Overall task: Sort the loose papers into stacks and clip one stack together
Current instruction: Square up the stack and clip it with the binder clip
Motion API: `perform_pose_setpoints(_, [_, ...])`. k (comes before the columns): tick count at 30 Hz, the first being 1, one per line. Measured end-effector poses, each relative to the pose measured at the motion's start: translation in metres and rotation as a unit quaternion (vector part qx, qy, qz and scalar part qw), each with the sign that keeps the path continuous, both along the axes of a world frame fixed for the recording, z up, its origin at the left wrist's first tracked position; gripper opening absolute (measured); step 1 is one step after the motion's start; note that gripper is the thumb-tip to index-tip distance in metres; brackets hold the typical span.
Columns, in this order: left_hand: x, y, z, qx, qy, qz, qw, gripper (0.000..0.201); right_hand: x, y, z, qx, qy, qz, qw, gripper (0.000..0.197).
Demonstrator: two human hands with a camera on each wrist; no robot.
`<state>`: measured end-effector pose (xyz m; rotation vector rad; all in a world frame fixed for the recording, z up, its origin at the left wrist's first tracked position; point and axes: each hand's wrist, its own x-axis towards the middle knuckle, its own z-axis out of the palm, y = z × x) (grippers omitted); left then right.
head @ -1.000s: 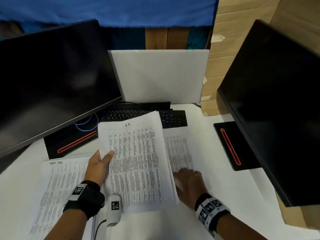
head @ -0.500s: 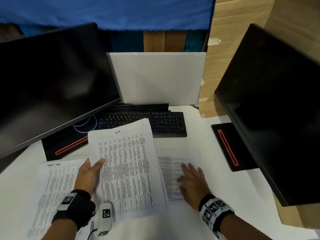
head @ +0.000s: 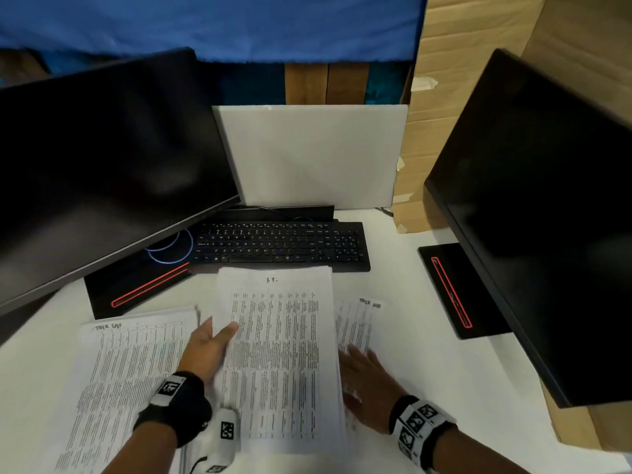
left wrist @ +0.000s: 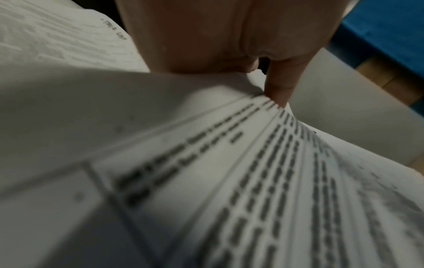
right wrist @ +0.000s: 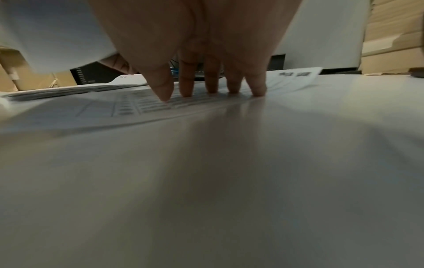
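On the white desk point(head: 444, 371), the single sheet point(head: 359, 323) is best slid clear under the right hand's point(head: 369, 388) flat, spread fingers point(right wrist: 231, 85) while the held stack point(head: 284, 354), pinched by the left hand point(head: 205, 347), is kept raised.

the head view looks down and forward over the white desk point(head: 444, 388), the left wrist view sits close along the left hand point(left wrist: 218, 36) above the held printed sheets point(left wrist: 252, 181), and the right wrist view skims low over that desk, sharing those sheets with both.
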<state>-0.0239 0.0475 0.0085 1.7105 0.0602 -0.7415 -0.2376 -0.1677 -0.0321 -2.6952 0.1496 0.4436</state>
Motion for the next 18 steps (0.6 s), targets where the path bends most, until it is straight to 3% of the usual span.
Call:
perform_pose_setpoints(2, [-0.006, -0.004, -0.02, 0.058, 0.0, -0.024, 0.998, 0.032, -0.003, -0.001, -0.003, 0.046, -0.029, 0.032, 0.998, 0.055])
perform_pose_setpoints(3, [-0.012, -0.008, -0.025, 0.096, -0.02, -0.045, 0.994, 0.03, -0.004, 0.0, -0.004, 0.089, -0.059, 0.007, 0.994, 0.052])
perform_pose_setpoints(6, [-0.019, -0.02, -0.035, 0.203, -0.113, -0.076, 0.97, 0.029, -0.009, -0.01, -0.01, 0.156, -0.143, -0.262, 0.942, 0.049])
perform_pose_setpoints(8, [-0.024, -0.027, -0.032, 0.227, -0.138, -0.068, 0.962, 0.03, -0.001, -0.015, -0.009, 0.157, -0.131, -0.401, 0.893, 0.052])
perform_pose_setpoints(13, [-0.037, -0.039, -0.029, 0.255, -0.147, -0.076, 0.953, 0.028, 0.031, -0.006, 0.007, 0.275, -0.072, -0.458, 0.842, 0.07])
perform_pose_setpoints(16, [-0.038, -0.042, -0.031, 0.273, -0.146, -0.115, 0.944, 0.039, 0.046, -0.009, 0.007, 0.33, -0.06, -0.5, 0.799, 0.077])
perform_pose_setpoints(18, [-0.038, -0.043, -0.03, 0.253, -0.125, -0.107, 0.953, 0.046, 0.052, -0.013, 0.007, 0.341, -0.04, -0.511, 0.788, 0.081])
